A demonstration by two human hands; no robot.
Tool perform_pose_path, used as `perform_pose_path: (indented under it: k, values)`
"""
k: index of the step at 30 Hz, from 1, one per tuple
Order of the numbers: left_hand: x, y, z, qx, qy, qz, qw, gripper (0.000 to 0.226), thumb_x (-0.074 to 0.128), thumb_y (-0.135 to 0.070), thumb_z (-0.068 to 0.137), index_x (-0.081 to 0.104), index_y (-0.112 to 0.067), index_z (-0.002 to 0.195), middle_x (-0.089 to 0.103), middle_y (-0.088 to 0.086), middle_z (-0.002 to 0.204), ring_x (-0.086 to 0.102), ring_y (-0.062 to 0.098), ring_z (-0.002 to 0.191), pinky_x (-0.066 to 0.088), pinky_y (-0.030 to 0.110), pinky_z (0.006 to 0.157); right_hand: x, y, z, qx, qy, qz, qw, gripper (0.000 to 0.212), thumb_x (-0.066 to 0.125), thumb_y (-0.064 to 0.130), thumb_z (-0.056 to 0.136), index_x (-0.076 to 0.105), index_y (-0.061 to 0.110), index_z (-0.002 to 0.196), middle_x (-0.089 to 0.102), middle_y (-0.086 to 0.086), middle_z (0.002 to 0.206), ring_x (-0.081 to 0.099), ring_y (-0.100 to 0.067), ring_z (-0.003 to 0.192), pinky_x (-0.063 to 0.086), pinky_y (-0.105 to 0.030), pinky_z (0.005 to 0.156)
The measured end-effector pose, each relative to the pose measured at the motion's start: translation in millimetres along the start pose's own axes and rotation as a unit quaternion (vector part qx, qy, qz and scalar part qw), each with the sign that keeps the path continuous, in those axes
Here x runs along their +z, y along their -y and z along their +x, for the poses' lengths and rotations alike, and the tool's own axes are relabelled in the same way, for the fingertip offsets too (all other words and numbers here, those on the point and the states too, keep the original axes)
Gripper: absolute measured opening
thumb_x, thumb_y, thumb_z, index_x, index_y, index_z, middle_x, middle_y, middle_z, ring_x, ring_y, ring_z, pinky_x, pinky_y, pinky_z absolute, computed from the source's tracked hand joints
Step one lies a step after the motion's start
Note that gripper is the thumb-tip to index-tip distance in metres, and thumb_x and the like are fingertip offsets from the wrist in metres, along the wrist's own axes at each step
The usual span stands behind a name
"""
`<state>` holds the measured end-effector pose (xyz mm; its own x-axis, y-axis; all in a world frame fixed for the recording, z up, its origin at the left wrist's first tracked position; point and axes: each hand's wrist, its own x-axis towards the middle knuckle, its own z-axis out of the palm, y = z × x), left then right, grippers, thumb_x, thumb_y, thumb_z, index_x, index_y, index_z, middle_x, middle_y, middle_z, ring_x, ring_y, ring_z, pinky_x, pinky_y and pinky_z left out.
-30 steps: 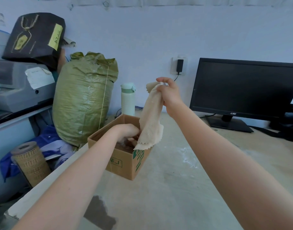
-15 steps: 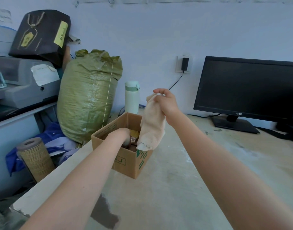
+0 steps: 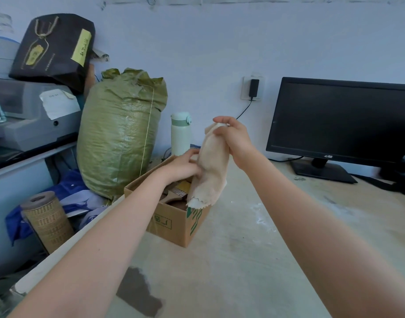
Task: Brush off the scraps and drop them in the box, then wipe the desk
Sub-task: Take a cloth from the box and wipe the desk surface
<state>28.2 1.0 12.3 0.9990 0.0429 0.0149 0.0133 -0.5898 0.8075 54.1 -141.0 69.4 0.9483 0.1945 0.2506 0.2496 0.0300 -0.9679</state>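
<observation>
Head view: right hand (image 3: 233, 138) pinches the bunched top, likely the surest hold, of the soft, light beige cloth (image 3: 210, 177); left hand (image 3: 183, 167) touches it with straight fingers.

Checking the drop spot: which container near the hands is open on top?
The cardboard box below the cloth, top open. The green sack behind is bunched shut; the bottle is capped.
</observation>
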Motion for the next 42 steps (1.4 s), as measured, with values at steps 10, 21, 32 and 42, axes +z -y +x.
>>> perform_pose_path:
  k: [10, 21, 32, 42]
  values:
    - [6.2, -33.7, 7.5, 0.031, 0.058, -0.087, 0.994, 0.038, 0.068, -0.03, 0.081, 0.058, -0.014, 0.113, 0.063, 0.005, 0.115, 0.057, 0.025, 0.11, 0.042, 0.033, 0.091, -75.7, 45.6, -15.9, -0.036, -0.045, 0.051, 0.997, 0.028, 0.046, 0.0, 0.088, 0.06, 0.02, 0.102, 0.053, -0.003, 0.097, 0.052, -0.02, 0.091, 0.047, -0.035, 0.082]
    - [57.0, -79.6, 0.7, 0.059, 0.083, -0.35, 0.931, 0.02, 0.055, -0.009, 0.09, 0.059, -0.027, 0.098, 0.066, 0.002, 0.089, 0.063, 0.016, 0.075, 0.052, 0.026, 0.061, -163.0, 48.3, -51.5, -0.013, -0.062, -0.003, 0.998, 0.04, 0.052, -0.007, 0.084, 0.059, 0.007, 0.12, 0.058, -0.012, 0.112, 0.058, -0.027, 0.105, 0.052, -0.036, 0.09]
    - [80.6, -90.8, -8.1, 0.031, 0.185, -0.2, 0.962, 0.038, 0.075, -0.036, 0.07, 0.062, -0.027, 0.104, 0.069, -0.003, 0.099, 0.067, 0.011, 0.083, 0.054, 0.027, 0.078, -217.1, 30.1, -88.1, 0.043, -0.061, -0.149, 0.986, 0.05, 0.054, -0.016, 0.072, 0.067, 0.017, 0.108, 0.062, -0.01, 0.115, 0.058, -0.027, 0.109, 0.052, -0.037, 0.092]
    - [87.0, -93.1, -29.3, -0.001, 0.291, -0.043, 0.956, 0.012, 0.067, -0.011, 0.079, 0.059, -0.013, 0.087, 0.064, 0.0, 0.088, 0.061, 0.011, 0.072, 0.047, 0.022, 0.065, -239.3, 30.5, -95.6, -0.033, -0.201, -0.315, 0.927, 0.033, 0.05, -0.001, 0.083, 0.073, 0.013, 0.102, 0.061, 0.002, 0.097, 0.053, -0.014, 0.097, 0.044, -0.024, 0.082]
